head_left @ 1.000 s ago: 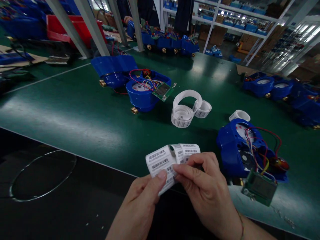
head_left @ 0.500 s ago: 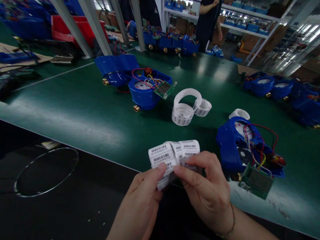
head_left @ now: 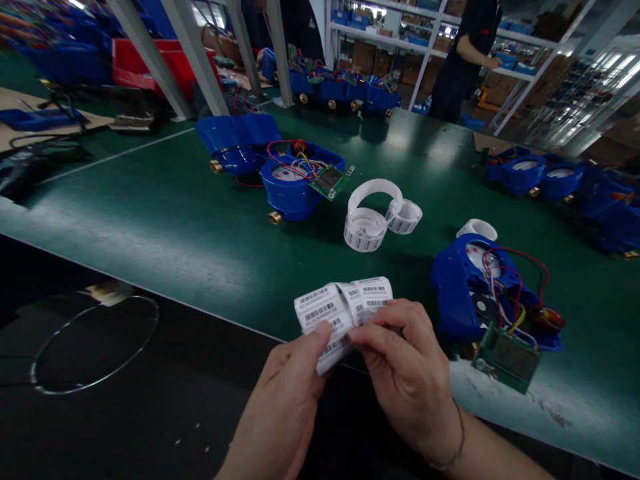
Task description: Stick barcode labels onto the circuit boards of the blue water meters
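Over the table's front edge, my left hand (head_left: 287, 393) pinches a coiled strip of white barcode labels (head_left: 320, 308), thumb on top. My right hand (head_left: 413, 377) grips the right-hand part of the labels (head_left: 374, 291) between thumb and fingers; whether both parts are one strip I cannot tell. To the right lies a blue water meter (head_left: 455, 287) with its wires out and a green circuit board (head_left: 509, 359) hanging at its front. Beyond my hands, loose label rolls (head_left: 366, 230) rest on the table.
Two blue meters (head_left: 293, 193) stand left of the rolls on the green table (head_left: 200, 247). Another white roll (head_left: 477, 230) sits behind the right meter. More meters (head_left: 560, 173) line the right side and the back. A person (head_left: 460, 60) is beyond the table near shelves.
The two label parts have shifted slightly, with the gap between them a little wider. My hands keep their grip. The person at the back has moved right.
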### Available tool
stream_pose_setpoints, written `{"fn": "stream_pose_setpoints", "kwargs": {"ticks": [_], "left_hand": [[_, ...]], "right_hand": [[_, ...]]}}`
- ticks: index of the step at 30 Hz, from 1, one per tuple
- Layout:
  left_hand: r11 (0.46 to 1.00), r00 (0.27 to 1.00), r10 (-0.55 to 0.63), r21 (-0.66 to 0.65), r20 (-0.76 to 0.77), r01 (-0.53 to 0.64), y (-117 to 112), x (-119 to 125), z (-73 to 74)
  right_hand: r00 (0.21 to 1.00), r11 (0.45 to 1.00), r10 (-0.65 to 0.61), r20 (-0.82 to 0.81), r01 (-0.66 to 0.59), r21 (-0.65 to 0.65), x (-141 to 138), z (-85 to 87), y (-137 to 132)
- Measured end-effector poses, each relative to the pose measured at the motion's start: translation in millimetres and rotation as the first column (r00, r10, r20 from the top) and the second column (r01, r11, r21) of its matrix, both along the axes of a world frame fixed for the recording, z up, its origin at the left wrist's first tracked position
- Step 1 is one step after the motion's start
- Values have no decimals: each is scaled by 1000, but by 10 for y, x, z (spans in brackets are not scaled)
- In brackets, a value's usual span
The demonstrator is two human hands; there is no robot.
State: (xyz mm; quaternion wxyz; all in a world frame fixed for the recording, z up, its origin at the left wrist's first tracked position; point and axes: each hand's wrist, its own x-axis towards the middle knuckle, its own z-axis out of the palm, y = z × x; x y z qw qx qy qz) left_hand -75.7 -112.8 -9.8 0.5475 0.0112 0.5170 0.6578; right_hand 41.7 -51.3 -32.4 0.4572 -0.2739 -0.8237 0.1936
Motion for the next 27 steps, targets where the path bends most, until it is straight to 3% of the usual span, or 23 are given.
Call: {"fn": "stream_pose_setpoints", "kwargs": {"ticks": [5,11,16,22,27], "left_hand": [[999,999,-33,40,-40,35,-28,-18,-57],[1000,999,0,-23,-52,-2,-11,-5,-55],[999,999,-18,40,-40,20,8,-4,-40],[1000,994,-29,5,-108,30,-21,-13,-71],[997,1000,-18,79,-17,20,-25,0,-44]], "right_hand": [[1000,989,-16,7,17,-149,-25,37,-1],[1000,998,-13,20,14,-63,-1,21,2],[1000,999,-25,0,25,-23,-16,36,-10],[999,998,-36,12,37,-52,-21,27,2],[1000,999,3,26,-4,46,21,-12,12]]}}
